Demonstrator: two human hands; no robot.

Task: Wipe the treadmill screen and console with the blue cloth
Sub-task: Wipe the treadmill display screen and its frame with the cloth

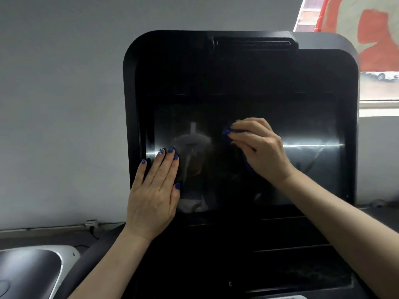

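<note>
At the middle of the dark screen (246, 152), the right hand (262, 151) is curling its fingers round a bunched blue cloth (226, 131) and pressing it against the glass. Only a small fold of cloth is showing past the fingertips and another below the palm; the rest is hiding inside the grip. The left hand (154, 190) is lying flat and open on the screen's left edge, fingers straight and together, holding nothing and seemingly bracing the panel. The screen is sitting within a black console (237, 67), which is standing upright in front of a pale grey wall (60, 93).

To do this wipe well, the cloth should probably be spreading wider under the fingers, since a tight wad covers little glass. Overlapping strokes with light, even pressure would suit a glossy surface. The left palm is resting on glass that will need wiping too, so it should be moving off to the frame. The console border and the lower ledge appear not yet reached, judging by where the cloth is.

Counting: one screen, one console, one cloth, two hands. A second, silver-edged machine (32, 270) is showing at lower left, and a window (377, 50) at upper right.
</note>
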